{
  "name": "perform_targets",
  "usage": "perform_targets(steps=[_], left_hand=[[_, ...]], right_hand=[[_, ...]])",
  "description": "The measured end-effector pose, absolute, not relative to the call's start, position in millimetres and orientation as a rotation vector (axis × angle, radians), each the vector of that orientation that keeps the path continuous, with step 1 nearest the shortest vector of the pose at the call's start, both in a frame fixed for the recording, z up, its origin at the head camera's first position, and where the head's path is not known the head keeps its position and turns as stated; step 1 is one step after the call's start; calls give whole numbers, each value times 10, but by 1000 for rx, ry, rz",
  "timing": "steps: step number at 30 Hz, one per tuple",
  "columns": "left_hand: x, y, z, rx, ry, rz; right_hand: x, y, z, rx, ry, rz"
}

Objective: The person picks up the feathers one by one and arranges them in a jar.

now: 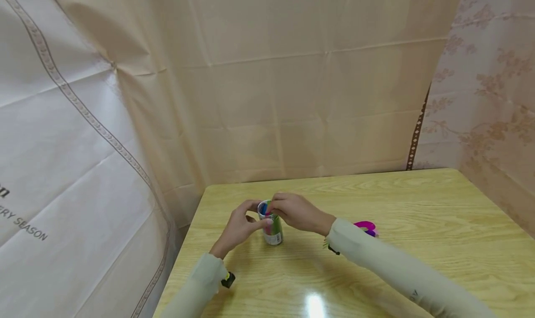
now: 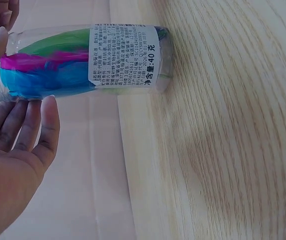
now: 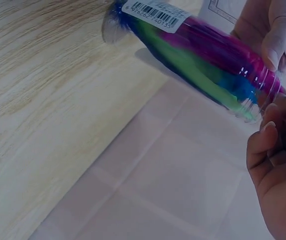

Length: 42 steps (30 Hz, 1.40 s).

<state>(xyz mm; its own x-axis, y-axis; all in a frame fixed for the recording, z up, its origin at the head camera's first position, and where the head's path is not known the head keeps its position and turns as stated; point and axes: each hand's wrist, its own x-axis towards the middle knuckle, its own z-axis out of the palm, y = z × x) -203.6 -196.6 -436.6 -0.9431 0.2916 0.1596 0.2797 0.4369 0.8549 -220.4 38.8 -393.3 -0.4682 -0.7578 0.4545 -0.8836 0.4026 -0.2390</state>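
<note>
A clear jar (image 1: 274, 238) with a white printed label (image 2: 123, 56) stands upright on the wooden table. Green, magenta and blue feather-like pieces (image 2: 48, 85) fill it lengthwise. My left hand (image 1: 239, 226) holds the jar near its top, the thumb on the near side and the fingers round the other. At the jar's open mouth, my right hand (image 1: 294, 211) pinches with thumb and forefinger at the end of a magenta feather-like piece (image 3: 274, 87). In the head view the right fingertips overlap the rim, partly hiding the contents.
A curved magenta piece (image 1: 365, 224) with a bit of purple (image 1: 370, 233) lies on the table (image 1: 418, 216) beyond my right forearm. Pale cloth sheets (image 1: 292, 100) hang behind the table's back edge and at both sides.
</note>
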Motion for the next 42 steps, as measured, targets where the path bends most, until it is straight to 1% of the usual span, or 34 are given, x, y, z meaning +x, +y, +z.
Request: perform_targets(steps=[6,13,26,42], left_hand=[[-2035,-1958,-4365,525,2658,1570],[-2036,-1954,-4365,523,2663,1561],[-2036,-1947,-4379,516,2668,1564],[-2050,-1947,-4396,504,2662,1570]], right_hand=[[-2197,396,-3904,1438,-2411,652],[-2260,539,-3915,1433,-2307,750],[-2353,1008,-3991,1246,-2374,792],[-2269,1611,-4276,1040,-2517,775]])
